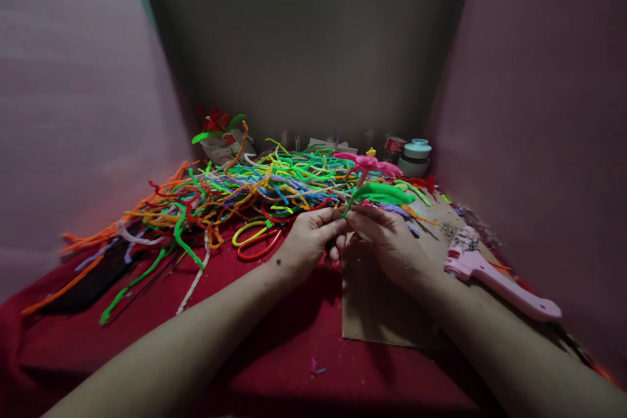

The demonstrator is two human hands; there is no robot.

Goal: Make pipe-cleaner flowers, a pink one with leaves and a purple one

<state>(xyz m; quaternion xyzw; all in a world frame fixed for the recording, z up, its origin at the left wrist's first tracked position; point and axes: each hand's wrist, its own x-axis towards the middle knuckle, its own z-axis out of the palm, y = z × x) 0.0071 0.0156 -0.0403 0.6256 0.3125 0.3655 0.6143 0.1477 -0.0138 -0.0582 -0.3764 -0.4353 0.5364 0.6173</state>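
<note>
A pipe-cleaner flower with pink petals (375,164) and a green leaf (385,194) stands up from between my hands. My left hand (311,240) pinches the lower end of its green stem. My right hand (386,240) grips the same stem just beside it, below the leaf, fingertips close to those of my left hand. The very bottom of the stem is hidden by my fingers. A big heap of coloured pipe cleaners (274,183) lies behind my hands.
Scissors with red and yellow handles (258,249) lie left of my hands. Cardboard (372,313) lies under my right hand. At right is a pink glue gun (504,281). A teal-lidded jar (415,155) and a red flower (216,121) stand at the back. Red cloth (274,366) covers the table.
</note>
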